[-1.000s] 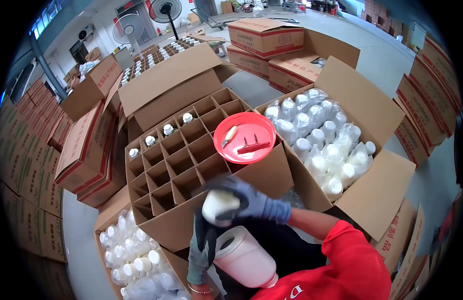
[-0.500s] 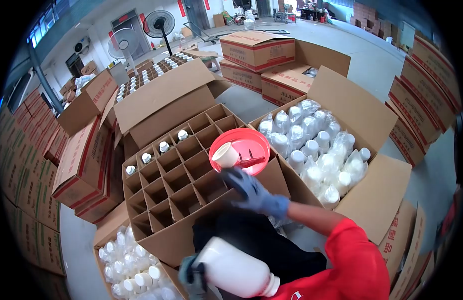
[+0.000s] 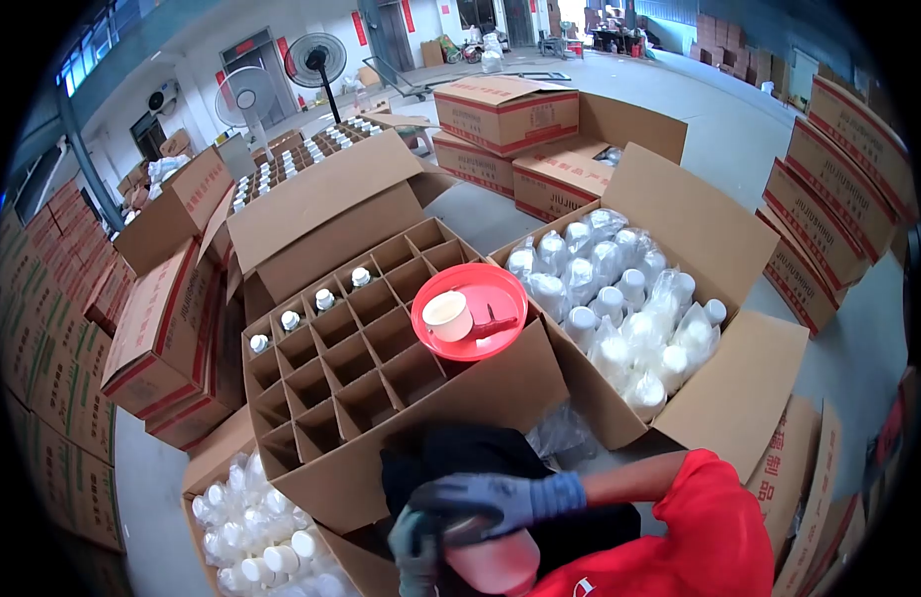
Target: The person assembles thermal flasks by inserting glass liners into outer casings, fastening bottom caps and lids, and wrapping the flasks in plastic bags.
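Note:
Low in the middle, over my dark-clothed lap, a white plastic bottle [image 3: 497, 563] is between my hands, its surface tinted pink. My left hand [image 3: 413, 550], in a grey-green glove, grips it from the left side. Across its upper end lies my right hand [image 3: 490, 500] in a grey-blue glove, fingers curled over and blurred. The bottle's far end and most fingertips are hidden. Ahead, a round red tray [image 3: 427, 341] rests on a divided carton [image 3: 420, 423]; a cream cup [image 3: 447, 316] and a small red tool [image 3: 494, 327] lie in the tray.
Several capped bottles [image 3: 324, 298] stand in the carton's far left cells. An open box [image 3: 729, 224] of bagged white bottles is at right, another box [image 3: 353, 577] at lower left. Stacked cartons [image 3: 828, 189] and standing fans [image 3: 315, 62] are further off.
My right hand has come back from beside the red tray onto the bottle. The bottle has turned in my left hand, and its neck no longer shows. The view has shifted slightly.

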Available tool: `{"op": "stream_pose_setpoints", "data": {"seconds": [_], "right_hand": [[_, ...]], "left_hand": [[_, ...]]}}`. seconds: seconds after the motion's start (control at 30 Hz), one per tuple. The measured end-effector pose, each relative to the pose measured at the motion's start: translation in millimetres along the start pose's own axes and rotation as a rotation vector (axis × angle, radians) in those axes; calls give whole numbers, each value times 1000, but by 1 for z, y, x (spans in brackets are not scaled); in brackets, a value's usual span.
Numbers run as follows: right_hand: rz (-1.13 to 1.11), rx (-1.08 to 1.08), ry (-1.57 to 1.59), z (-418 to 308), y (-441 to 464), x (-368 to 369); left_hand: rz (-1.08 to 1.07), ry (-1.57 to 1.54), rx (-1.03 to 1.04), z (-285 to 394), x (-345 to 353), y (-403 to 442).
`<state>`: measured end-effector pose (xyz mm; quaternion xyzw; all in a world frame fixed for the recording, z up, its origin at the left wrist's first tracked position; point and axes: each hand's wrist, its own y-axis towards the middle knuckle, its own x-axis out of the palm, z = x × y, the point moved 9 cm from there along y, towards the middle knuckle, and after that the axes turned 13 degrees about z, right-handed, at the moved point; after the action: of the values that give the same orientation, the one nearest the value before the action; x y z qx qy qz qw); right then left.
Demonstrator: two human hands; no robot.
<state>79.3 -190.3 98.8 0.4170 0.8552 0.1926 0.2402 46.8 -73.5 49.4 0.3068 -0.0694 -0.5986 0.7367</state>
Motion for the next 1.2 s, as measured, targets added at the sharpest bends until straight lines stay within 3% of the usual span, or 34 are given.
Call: {"op": "stream_pose_setpoints", "data": {"seconds": [0.03, 0.07, 0.1, 0.17, 0.27, 0.3, 0.4, 0.47, 0.5, 0.53, 0.57, 0.6, 0.67, 0.7, 0.8, 0.97, 1.1, 1.13, 1.2], "right_hand": [[15, -57, -192, 1, -7, 8], [26, -106, -375, 3, -19, 20], [11, -100, -330, 8, -24, 24], [-26, -94, -248, 25, -31, 25], [-80, -310, 57, 24, -24, 2], [-143, -234, 106, 29, -22, -6], [-44, -197, -240, 55, -28, -44], [39, -7, -127, 60, -27, -46], [63, 117, -34, 63, -32, -35], [113, 215, 139, 76, -36, -23], [164, 168, 22, 78, -36, -19], [253, 601, 373, 85, -34, -13], [235, 679, 316, 110, -47, -8], [118, 375, 78, 103, -41, -11], [72, 203, -170, 92, -37, -12], [117, 278, -143, 95, -32, -16], [206, 278, -30, 92, -27, -32], [305, 339, 120, 110, -36, -44], [525, 509, -108, 148, -60, -70]], "left_hand": [[112, -122, -154, -28, -13, -12], [251, 3, -234, -47, -23, -21], [383, 116, -329, -64, -33, -33], [328, -130, -408, -78, -16, -49], [225, -111, -313, -57, -20, -52], [223, -184, -257, -48, -21, -45], [333, -130, -267, -45, -29, -45], [354, -13, -246, -59, -30, -48], [252, 96, -194, -43, -21, -35], [299, -117, -374, -60, -20, -41], [373, -328, -553, -96, -14, -61], [471, -536, -727, -118, -12, -82], [361, -407, -644, -112, -6, -93], [334, -378, -605, -91, -1, -77], [277, -182, -435, -60, 5, -47], [244, -94, -449, -45, 2, -35], [261, -75, -219, -3, -1, -23], [185, 35, -196, 12, 2, -19], [139, -18, -131, 32, -1, -15]]}}
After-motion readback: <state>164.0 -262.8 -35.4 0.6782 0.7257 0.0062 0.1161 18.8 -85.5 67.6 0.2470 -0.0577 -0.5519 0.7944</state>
